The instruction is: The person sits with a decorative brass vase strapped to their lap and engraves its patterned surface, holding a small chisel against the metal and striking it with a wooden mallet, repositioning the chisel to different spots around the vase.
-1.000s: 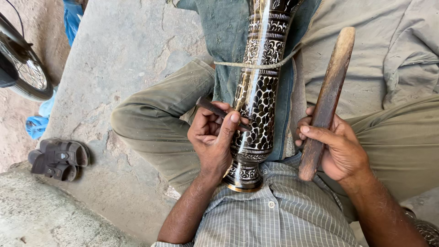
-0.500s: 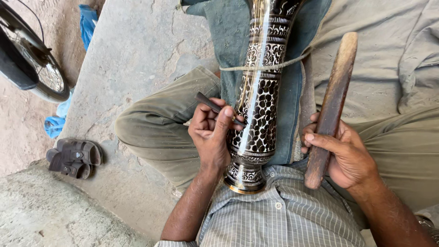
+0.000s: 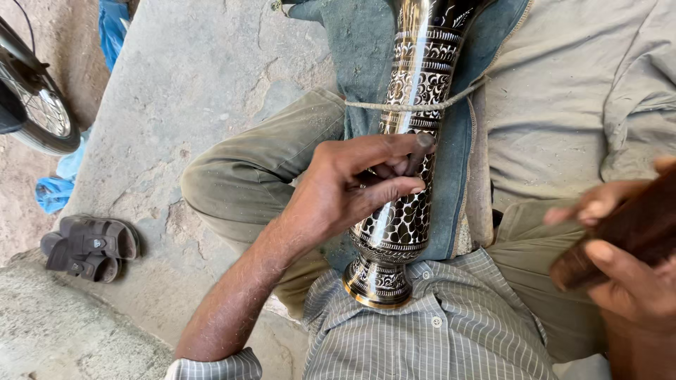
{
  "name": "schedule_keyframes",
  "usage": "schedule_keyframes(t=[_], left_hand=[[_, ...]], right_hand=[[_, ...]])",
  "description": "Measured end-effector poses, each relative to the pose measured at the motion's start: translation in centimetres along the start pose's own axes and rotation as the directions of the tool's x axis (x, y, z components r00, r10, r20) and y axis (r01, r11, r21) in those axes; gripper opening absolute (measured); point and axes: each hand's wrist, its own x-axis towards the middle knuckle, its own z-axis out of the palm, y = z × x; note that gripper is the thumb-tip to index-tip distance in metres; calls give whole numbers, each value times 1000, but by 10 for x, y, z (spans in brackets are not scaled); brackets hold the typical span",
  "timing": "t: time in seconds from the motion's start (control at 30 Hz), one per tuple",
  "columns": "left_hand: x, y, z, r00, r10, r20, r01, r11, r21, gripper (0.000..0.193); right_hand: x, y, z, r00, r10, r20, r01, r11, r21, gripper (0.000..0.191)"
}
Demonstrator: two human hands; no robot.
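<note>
Item: tall black metal vase [image 3: 412, 169] with fine silver engraving, laid across the seated person's lap. Its flared foot pressed against the striped shirt [image 3: 436, 338] at the 6 o'clock edge of view; its long axis ran from 6 o'clock up toward 12 o'clock, the neck leaving the frame at the top.

Left hand [image 3: 359, 186]: nearer of the two, resting on the vase's lower body from the 9 o'clock side. Fingers drawn together, pinched on what looked like a small dark tool, whose tip was hidden against the pattern.

Right hand [image 3: 627, 274]: at 4 o'clock, well apart from the vase, blurred, clamped round a brown wooden stick [image 3: 627, 232] that slanted up toward 2 o'clock.

Restraint: thin cord [image 3: 451, 102] crossing the vase's neck, over a blue-grey cloth [image 3: 352, 63] beneath it.

Beyond, at 9 o'clock: grey concrete slab [image 3: 197, 91]; pair of dark sandals [image 3: 91, 246] just off its edge; crumpled blue plastic [image 3: 56, 193] beside them; spoked wheel [image 3: 39, 105] at 10 o'clock.

Packages, labels, signs: none visible.
</note>
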Motion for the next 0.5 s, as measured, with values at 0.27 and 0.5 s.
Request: schedule_keyframes(t=[0.27, 0.5], left_hand=[[6, 10, -1, 989, 149, 15, -149, 976, 156, 43], [2, 12, -2, 998, 69, -7, -69, 995, 76, 44]], right_hand=[[29, -2, -42, 952, 270, -144, -283, 597, -750, 23], [67, -29, -57, 930, 365, 48, -77, 321, -944, 35]])
